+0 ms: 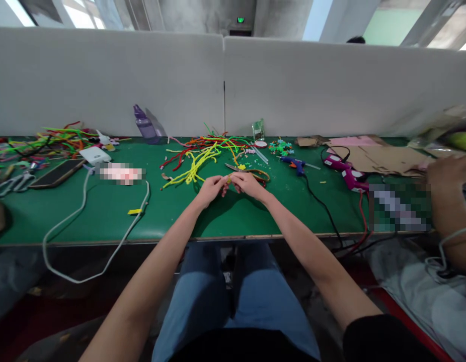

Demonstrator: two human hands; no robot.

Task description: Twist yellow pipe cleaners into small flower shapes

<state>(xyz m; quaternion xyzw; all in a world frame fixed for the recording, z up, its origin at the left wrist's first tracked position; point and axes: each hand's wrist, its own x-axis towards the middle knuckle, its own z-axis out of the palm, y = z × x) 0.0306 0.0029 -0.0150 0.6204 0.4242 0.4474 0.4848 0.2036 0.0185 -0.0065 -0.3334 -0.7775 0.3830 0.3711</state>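
My left hand point(211, 189) and my right hand point(246, 184) meet over the green table point(104, 211), fingers pinched together on a small yellow-green piece point(229, 180) between them. Its exact shape is too small to make out. Just beyond my fingers lie scissors point(233, 167) and a brown loop point(260, 174). A heap of yellow, red, orange and green pipe cleaners point(197, 161) spreads behind my left hand.
A blue glue gun point(295, 163) and a pink glue gun point(346, 173) lie to the right with their cords. Cardboard sheets point(384, 158) sit far right, where another person's hand point(448, 173) rests. A phone point(57, 173), white charger point(95, 155) and cable, scissors point(10, 185) and purple bottle point(143, 122) lie left.
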